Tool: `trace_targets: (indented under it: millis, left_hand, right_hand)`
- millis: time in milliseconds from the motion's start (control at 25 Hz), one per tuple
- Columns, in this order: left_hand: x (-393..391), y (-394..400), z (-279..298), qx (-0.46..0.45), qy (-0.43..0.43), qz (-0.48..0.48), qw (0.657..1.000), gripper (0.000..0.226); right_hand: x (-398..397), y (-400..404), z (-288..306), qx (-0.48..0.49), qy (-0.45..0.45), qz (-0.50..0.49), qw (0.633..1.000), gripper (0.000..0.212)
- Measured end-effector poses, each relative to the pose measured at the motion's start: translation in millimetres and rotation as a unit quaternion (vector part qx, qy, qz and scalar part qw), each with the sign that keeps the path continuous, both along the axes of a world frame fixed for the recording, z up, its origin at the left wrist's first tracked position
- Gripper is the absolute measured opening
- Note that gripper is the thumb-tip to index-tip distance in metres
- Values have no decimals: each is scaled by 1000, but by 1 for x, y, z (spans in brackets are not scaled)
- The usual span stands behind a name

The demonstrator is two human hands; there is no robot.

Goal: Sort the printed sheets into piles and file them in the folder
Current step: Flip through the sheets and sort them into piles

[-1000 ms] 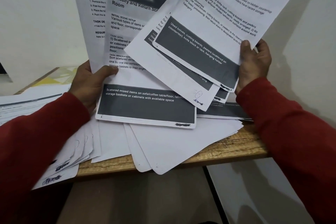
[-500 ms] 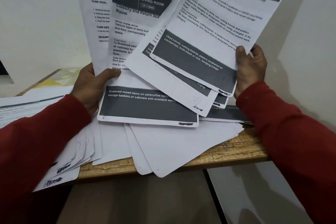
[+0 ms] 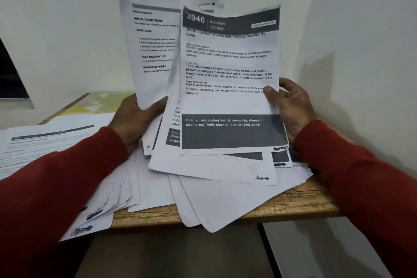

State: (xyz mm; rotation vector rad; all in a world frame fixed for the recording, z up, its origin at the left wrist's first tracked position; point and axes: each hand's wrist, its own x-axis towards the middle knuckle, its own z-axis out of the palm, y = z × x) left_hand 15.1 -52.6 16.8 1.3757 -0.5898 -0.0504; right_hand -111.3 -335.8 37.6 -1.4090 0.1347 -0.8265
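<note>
Sheets (image 3: pixel 228 97) now squared upright above the worktop (image 3: pixel 293 203) far edge, no longer fanned; left hand (image 3: pixel 135 119) and right hand (image 3: pixel 291 106) fingers pinch opposite edges. Sorting unfinished: loose sheets (image 3: pixel 225 201) overhang near edge, folder unseen

Plain indoor paperwork corner suggested, home or office not to be told, small wooden table (image 3: pixel 293 207) set against bare white walls (image 3: pixel 67 18), printed sheets (image 3: pixel 225 201) spread over it, more sheets (image 3: pixel 40 142) stacked at left.
</note>
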Motion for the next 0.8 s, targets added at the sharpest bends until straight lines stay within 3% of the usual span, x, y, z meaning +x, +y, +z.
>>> trace_targets:
  millis: [160, 320, 520, 800]
  left_hand:
    - [-4, -1, 3, -7, 21, 11, 1000, 25]
    - [-11, -1, 5, -14, 31, -18, 999, 30]
    - [-14, 1, 6, 6, 30, -58, 998, 45]
    - [-17, 2, 6, 42, 25, -88, 995, 25]
  right_hand:
    - [-2, -18, 3, 29, -46, -134, 990, 15]
    - [-3, -36, 6, 102, -98, -207, 968, 18]
    - [-2, -44, 8, 132, -139, -228, 955, 18]
    - [-2, -50, 10, 118, -159, -232, 952, 18]
